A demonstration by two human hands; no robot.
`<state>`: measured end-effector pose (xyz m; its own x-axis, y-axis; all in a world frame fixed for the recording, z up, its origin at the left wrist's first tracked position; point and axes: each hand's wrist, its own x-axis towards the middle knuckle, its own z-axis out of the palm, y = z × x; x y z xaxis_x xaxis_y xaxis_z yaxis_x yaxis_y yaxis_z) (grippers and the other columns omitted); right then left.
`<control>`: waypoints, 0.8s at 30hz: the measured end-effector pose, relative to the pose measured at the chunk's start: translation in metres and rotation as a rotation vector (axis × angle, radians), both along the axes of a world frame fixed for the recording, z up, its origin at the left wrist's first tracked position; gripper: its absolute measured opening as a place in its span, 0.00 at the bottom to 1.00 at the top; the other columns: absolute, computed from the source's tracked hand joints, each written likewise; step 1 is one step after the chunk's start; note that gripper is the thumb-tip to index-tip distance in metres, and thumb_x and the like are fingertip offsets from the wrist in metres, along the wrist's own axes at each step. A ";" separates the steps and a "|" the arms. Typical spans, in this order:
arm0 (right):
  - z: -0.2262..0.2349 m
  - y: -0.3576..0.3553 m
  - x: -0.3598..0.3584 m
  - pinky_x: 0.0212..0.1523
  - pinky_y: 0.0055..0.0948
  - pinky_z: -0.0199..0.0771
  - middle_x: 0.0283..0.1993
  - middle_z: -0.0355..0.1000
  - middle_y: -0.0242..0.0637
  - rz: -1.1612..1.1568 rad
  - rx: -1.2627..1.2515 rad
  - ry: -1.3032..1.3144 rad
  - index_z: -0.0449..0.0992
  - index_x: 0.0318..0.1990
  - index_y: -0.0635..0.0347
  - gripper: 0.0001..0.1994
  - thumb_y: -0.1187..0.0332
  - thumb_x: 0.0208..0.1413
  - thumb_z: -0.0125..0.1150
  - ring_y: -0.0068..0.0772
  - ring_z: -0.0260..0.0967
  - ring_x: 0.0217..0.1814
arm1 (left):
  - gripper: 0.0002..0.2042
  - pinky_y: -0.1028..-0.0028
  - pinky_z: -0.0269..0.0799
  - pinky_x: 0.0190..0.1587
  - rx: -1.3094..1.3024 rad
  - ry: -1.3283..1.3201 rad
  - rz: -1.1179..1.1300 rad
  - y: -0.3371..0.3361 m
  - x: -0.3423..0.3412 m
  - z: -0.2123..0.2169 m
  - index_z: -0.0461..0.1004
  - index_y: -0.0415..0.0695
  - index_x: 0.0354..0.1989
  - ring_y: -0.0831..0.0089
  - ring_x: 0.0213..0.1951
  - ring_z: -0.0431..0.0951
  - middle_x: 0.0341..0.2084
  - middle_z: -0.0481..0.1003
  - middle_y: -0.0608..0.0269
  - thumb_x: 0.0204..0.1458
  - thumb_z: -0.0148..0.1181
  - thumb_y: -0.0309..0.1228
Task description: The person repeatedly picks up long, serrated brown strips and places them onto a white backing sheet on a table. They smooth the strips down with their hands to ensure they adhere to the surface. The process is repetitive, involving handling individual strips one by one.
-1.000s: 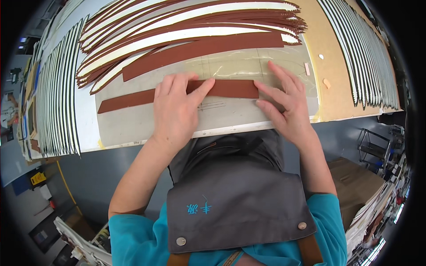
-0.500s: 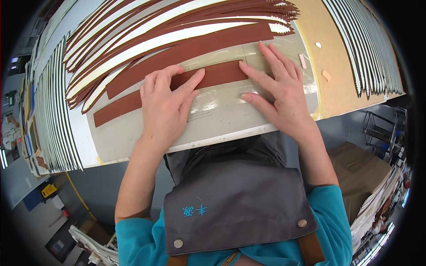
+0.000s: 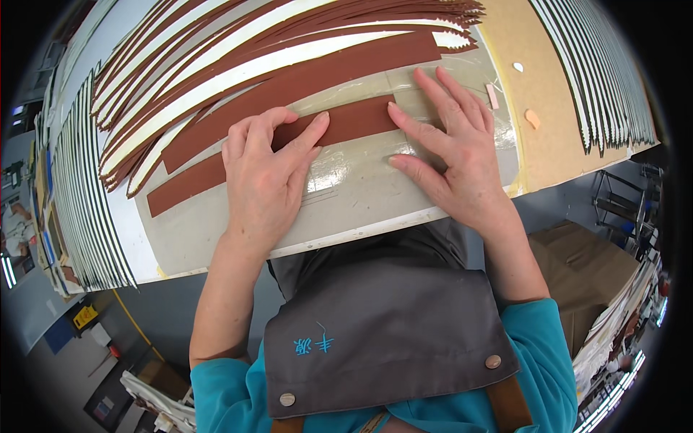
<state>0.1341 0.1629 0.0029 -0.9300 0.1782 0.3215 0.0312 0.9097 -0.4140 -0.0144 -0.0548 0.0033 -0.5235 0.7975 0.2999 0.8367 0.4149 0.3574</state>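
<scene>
A narrow reddish-brown strip lies flat on the clear-covered grey work mat. My left hand rests across its middle, thumb on the strip and bent fingers at the far edge, thumb and fingers apart. The strip's part beneath that hand is hidden. At the strip's right end, my right hand is open, its fingers spread. Its index fingertip touches the end corner, while the thumb sits lower, over the mat. Just beyond lies a longer brown strip, roughly parallel.
Many brown strips with white undersides are heaped at the far side. Rows of dark-edged strips lie at the left and right. Small pale scraps dot the tan board. The table's front edge runs before me.
The view has shifted slightly, with the table's left side lower in the picture. Both hands keep nearly the same places on the strip.
</scene>
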 end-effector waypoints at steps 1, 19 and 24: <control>0.000 0.000 -0.001 0.71 0.52 0.57 0.71 0.67 0.46 -0.002 0.008 0.018 0.83 0.58 0.45 0.25 0.58 0.50 0.76 0.53 0.58 0.77 | 0.19 0.63 0.66 0.56 0.003 0.001 -0.004 0.000 0.000 0.000 0.84 0.53 0.56 0.61 0.51 0.68 0.50 0.73 0.61 0.55 0.67 0.24; -0.001 -0.003 -0.003 0.75 0.49 0.49 0.75 0.65 0.45 -0.022 0.046 -0.026 0.85 0.57 0.45 0.23 0.60 0.51 0.76 0.52 0.54 0.80 | 0.13 0.65 0.70 0.52 0.211 -0.061 0.071 -0.032 -0.003 -0.003 0.86 0.46 0.45 0.61 0.48 0.75 0.47 0.80 0.64 0.50 0.70 0.22; -0.002 -0.002 -0.003 0.75 0.51 0.48 0.76 0.63 0.45 -0.007 0.049 -0.033 0.84 0.57 0.45 0.23 0.60 0.51 0.76 0.53 0.52 0.81 | 0.15 0.63 0.67 0.51 0.171 0.026 0.059 -0.031 -0.002 -0.013 0.85 0.51 0.47 0.63 0.49 0.74 0.47 0.79 0.69 0.50 0.68 0.23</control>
